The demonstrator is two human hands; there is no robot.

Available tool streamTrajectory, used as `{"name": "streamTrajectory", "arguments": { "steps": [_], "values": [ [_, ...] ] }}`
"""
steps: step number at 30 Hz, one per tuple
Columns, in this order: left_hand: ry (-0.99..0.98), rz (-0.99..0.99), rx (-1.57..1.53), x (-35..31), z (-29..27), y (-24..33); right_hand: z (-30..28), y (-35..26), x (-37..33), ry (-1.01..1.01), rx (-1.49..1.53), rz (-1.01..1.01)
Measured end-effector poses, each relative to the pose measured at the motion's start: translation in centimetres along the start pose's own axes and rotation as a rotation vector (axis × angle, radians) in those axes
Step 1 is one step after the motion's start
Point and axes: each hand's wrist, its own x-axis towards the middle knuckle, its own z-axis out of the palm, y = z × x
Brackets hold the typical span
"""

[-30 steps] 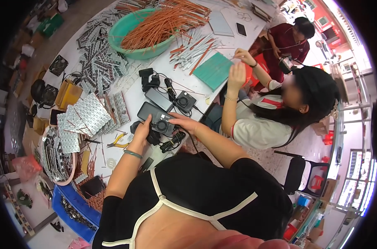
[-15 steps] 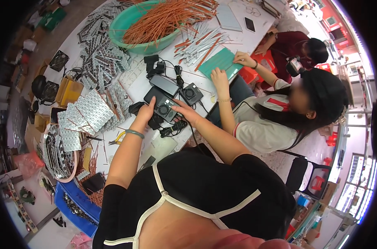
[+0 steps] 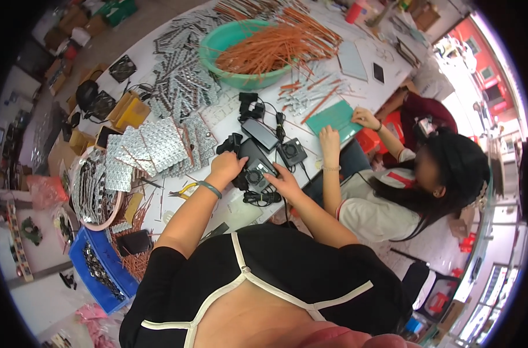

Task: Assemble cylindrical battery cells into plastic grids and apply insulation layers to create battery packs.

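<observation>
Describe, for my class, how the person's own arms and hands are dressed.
Short black sleeves cover the upper arms, leaving both forearms uncovered. The left hand and right hand wear no gloves. A smooth, rounded grey-green bangle circles the left wrist; no bracelet shows on the right wrist.

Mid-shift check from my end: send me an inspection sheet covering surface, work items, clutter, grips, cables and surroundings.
Surface: white table, crowded, faintly marked.
Work items: black fan device between both hands; grey-topped box and smaller fan unit beyond it.
Clutter: yellow-handled pliers, silver sheets, green basin of orange-brown strips.
Grips: left hand at the device's left side, right hand at its right; undersides hidden.
Cables: coiled black cable nearest the person; another bundle beside the box.
Surroundings: co-worker at right, touching a green board.
</observation>
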Motion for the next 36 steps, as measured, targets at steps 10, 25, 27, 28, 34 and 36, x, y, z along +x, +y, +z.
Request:
{"name": "streamTrajectory", "arguments": {
  "steps": [10,25,27,28,34,36],
  "values": [
    [0.205,0.102,-0.585,-7.8,-1.9,-5.1,-0.5,4.4,-0.1,0.100,-0.165,-0.232],
    [0.234,-1.277,-1.471,-51.8,19.3,-5.5,-3.0,6.5,2.1,-0.036,-0.079,-0.087],
    [0.243,-1.400,-1.465,-55.0,29.8,-4.8,-3.6,6.3,2.2,-0.080,-0.153,-0.110],
    [0.217,-1.492,-1.438,-56.8,35.0,-4.9,-3.8,6.3,2.3,-0.083,-0.152,-0.109],
    [0.113,-1.973,-0.698,-60.1,50.6,-6.9,-3.5,4.2,0.7,-0.036,-0.188,-0.189],
    [0.211,-2.002,-0.652,-63.7,55.4,-7.3,-2.7,3.9,1.5,-0.029,-0.118,-0.084]
  ]
}}
